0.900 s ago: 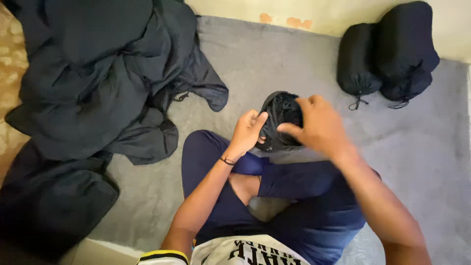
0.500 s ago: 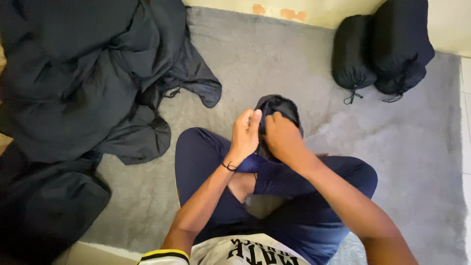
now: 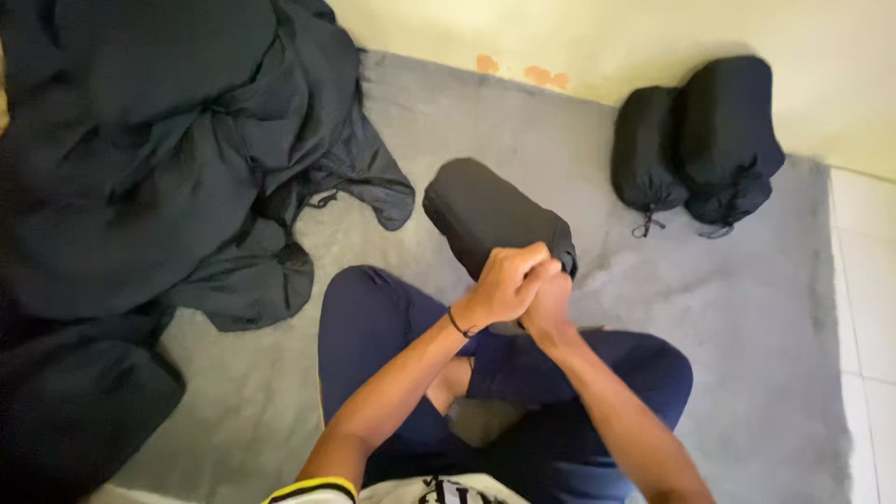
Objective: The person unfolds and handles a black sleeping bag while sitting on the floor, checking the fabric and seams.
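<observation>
A stuffed black drawstring sack point(image 3: 485, 211) lies on the grey rug just beyond my crossed legs, its mouth pointing toward me. My left hand point(image 3: 502, 283) and my right hand point(image 3: 549, 301) are clenched together at that mouth end, gripping the gathered fabric or its cord, which the fingers hide. A thin dark band circles my left wrist. I sit cross-legged in dark blue trousers point(image 3: 378, 322).
A big heap of loose black quilted fabric point(image 3: 159, 159) fills the left side. Two filled black sacks point(image 3: 700, 145) with tied drawstrings rest against the pale wall at the upper right. The grey rug point(image 3: 728, 317) ends at white floor tiles point(image 3: 868, 299) on the right.
The sack has tipped from standing mouth-up to lying lengthwise away from me. Both hands moved from pushing into its open mouth to clenching together at the closed end.
</observation>
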